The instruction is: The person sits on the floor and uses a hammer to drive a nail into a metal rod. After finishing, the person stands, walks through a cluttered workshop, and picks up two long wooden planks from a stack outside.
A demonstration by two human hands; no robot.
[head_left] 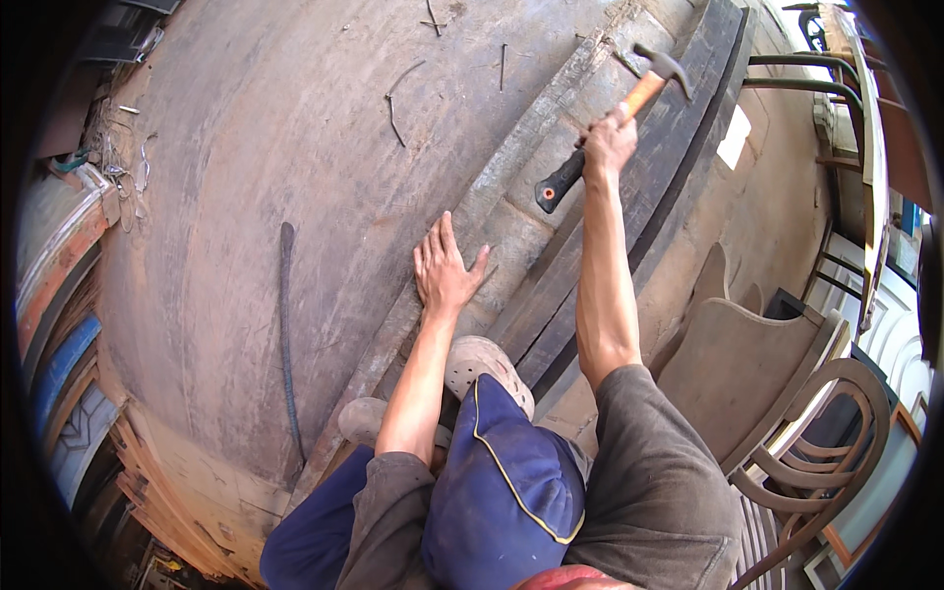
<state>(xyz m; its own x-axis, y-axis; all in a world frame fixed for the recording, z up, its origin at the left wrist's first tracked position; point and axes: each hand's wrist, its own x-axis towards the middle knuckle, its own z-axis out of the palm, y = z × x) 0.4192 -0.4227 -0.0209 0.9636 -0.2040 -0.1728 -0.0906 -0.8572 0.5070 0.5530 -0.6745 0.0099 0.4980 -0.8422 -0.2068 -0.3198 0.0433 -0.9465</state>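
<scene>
A claw hammer [644, 94] is gripped by my right hand [611, 144] around the middle of its handle. Its steel head points away to the upper right, and the black rubber end of the handle sticks out below my fist. The hammer hangs over the dark wooden beams, apart from or touching them I cannot tell. My left hand [447, 267] lies with fingers spread on the worn greyish timber strip [526, 133], holding nothing. That strip runs diagonally from lower left to upper right.
Long dark beams [678, 123] lie to the right. A bent metal rod [286, 315] and several bent wire pieces [395, 103] lie on the left floor [216, 197]. Chair parts [752, 369] and a curved chair back [836, 442] stand right. Stacked boards [172, 497] sit lower left.
</scene>
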